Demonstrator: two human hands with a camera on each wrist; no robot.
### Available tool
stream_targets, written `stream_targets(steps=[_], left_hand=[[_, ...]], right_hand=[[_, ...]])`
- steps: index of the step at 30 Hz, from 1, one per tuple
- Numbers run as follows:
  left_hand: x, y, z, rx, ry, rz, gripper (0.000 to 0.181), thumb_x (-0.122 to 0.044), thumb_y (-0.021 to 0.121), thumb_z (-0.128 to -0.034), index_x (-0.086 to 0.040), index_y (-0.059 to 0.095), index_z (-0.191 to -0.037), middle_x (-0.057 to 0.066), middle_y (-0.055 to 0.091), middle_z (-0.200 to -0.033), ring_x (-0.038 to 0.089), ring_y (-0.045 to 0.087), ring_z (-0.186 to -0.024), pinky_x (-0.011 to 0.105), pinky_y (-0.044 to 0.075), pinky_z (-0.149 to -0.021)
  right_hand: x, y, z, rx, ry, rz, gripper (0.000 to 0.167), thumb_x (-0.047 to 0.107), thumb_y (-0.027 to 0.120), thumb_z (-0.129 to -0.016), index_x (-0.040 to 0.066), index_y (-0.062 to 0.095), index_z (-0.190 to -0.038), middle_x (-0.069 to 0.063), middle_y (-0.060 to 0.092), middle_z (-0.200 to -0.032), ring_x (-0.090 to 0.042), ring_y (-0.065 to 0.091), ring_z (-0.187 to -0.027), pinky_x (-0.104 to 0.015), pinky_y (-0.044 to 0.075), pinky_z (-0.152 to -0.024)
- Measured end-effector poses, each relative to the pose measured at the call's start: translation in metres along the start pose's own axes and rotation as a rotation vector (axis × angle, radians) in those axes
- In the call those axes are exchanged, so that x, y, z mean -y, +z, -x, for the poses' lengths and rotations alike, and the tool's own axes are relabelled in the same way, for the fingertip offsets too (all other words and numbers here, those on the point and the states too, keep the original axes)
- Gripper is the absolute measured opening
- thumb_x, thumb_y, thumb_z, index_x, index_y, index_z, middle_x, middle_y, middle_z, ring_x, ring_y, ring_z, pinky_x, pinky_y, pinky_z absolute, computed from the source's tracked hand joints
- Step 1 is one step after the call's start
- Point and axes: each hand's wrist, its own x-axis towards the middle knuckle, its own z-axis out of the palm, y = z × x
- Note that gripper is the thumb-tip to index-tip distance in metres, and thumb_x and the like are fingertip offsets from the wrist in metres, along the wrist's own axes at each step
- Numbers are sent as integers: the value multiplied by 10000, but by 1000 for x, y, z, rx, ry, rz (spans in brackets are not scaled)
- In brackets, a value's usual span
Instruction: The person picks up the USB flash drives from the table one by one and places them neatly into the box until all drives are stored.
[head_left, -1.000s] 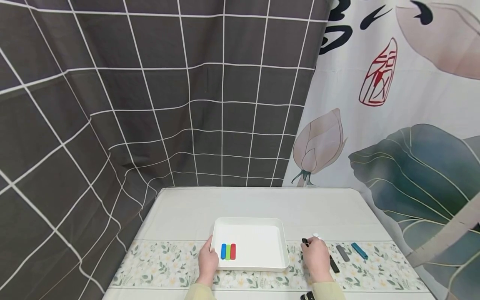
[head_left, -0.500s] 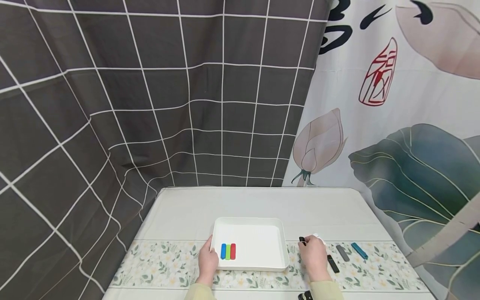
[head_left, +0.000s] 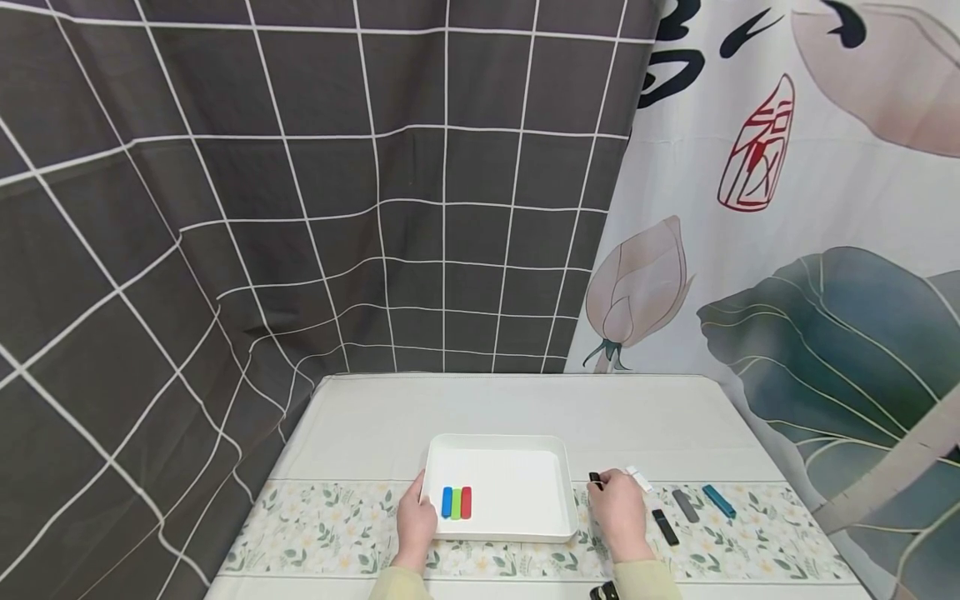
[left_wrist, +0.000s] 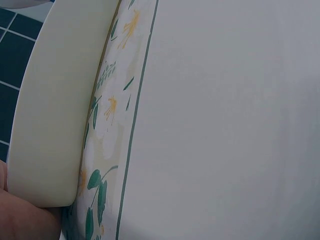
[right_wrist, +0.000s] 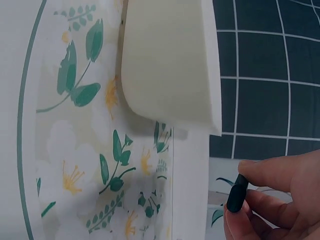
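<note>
A shallow white tray [head_left: 517, 487] lies on the table, with a blue stick [head_left: 447, 502], a green stick [head_left: 456, 503] and a red stick [head_left: 467, 502] side by side at its left. My left hand [head_left: 416, 517] grips the tray's left side near the front corner; the fingers are partly hidden in the left wrist view, beside the tray's wall [left_wrist: 55, 100]. Right of the tray, my right hand [head_left: 621, 508] pinches a small black stick [right_wrist: 237, 194] between thumb and fingertips, raised off the cloth. The stick's exact kind is unclear.
Beyond the right hand lie a white stick [head_left: 639, 478], another black stick [head_left: 665, 527], a grey stick [head_left: 686, 506] and a teal stick [head_left: 719, 502]. A floral runner [head_left: 322, 529] crosses the white table. A dark gridded curtain [head_left: 412, 250] hangs behind.
My right hand has moved left toward the tray with the black stick, uncovering the white stick and more of the other black one. My left hand and the tray have stayed put.
</note>
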Motion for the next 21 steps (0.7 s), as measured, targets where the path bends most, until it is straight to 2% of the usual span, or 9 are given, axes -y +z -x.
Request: stream_targets(steps=[9, 21], left_hand=[[3, 1, -2, 3, 9, 3, 545, 113, 416, -943, 86, 450, -1487, 312, 464, -1529, 528, 400, -1439, 633, 370, -1211], [3, 1, -2, -8, 9, 8, 544, 114, 425, -940, 79, 464, -1481, 301, 479, -1524, 516, 405, -1444, 621, 369, -1218]], right_hand=[[7, 4, 1, 1, -48, -5, 244, 36, 657, -931, -165, 655, -1069, -303, 703, -955, -376, 735, -837, -411, 671, -671], [15, 10, 3, 0, -50, -10, 258, 48, 675, -924, -159, 664, -1076, -294, 697, -962, -370, 727, -836, -417, 665, -668]])
